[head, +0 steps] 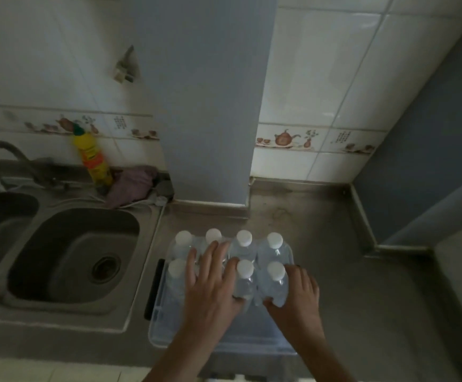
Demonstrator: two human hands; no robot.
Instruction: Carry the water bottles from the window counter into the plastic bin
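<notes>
Seven white-capped water bottles [244,282] stand upright in the clear plastic bin [169,323] on the steel counter [348,285], right of the sink [72,257]: four in the far row, three near. Left hand [210,282] lies spread flat, fingers over the second near slot. Right hand [299,296] curls round the near-right bottle [275,285]. Bin's long axis runs near-to-far; its near part looks unfilled, directly under both wrists.

Both hands [210,282] among binned bottles [245,282]
</notes>
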